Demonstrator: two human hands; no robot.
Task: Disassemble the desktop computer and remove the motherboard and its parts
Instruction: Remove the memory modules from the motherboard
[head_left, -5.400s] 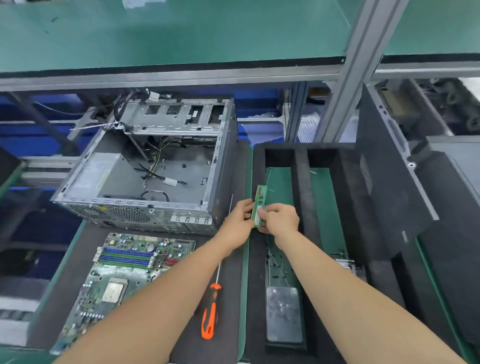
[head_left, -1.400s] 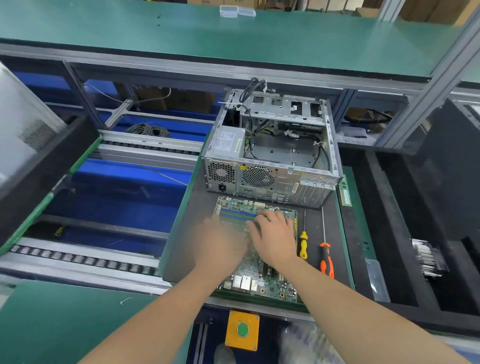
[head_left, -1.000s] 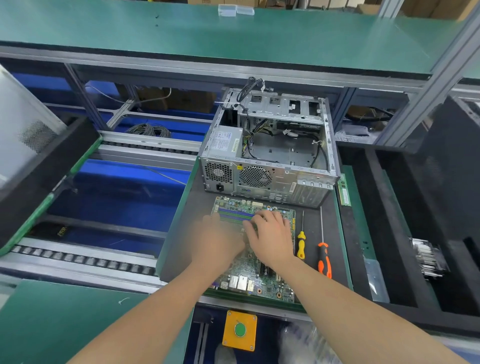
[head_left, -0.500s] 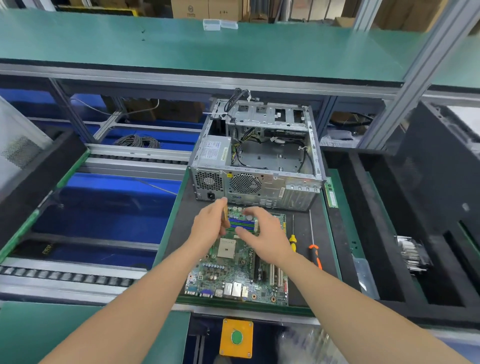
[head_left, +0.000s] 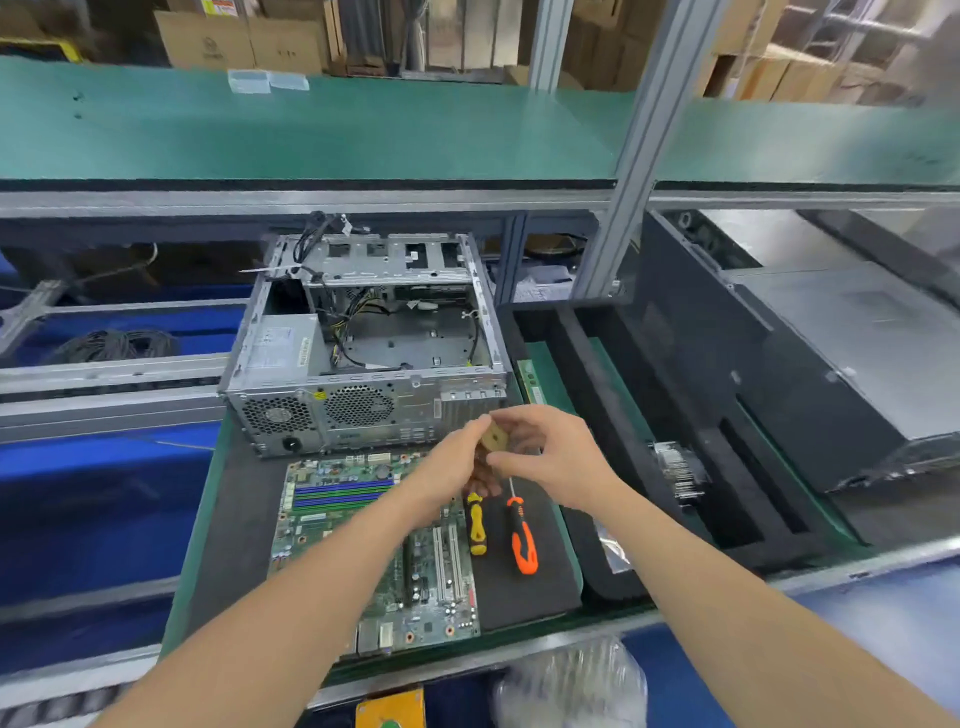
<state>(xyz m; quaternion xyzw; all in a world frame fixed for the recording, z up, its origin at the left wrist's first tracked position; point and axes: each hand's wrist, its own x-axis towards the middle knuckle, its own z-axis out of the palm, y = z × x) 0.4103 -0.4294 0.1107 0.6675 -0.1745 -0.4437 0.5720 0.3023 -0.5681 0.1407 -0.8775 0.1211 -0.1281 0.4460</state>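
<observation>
Where black mat (head_left: 524, 592) bears motherboard (head_left: 332, 519) | green shelf (head_left: 363, 130) above | boxes (head_left: 234, 39) behind

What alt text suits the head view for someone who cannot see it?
The left hand and right hand pinch a small tan square chip in front of the opened computer case; the motherboard lies below, with a yellow screwdriver and an orange screwdriver beside it.

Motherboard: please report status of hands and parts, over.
Small square chip pinched by left hand and right hand. The motherboard flat on mat, out of case. Two screwdrivers below hands, not blocking.
</observation>
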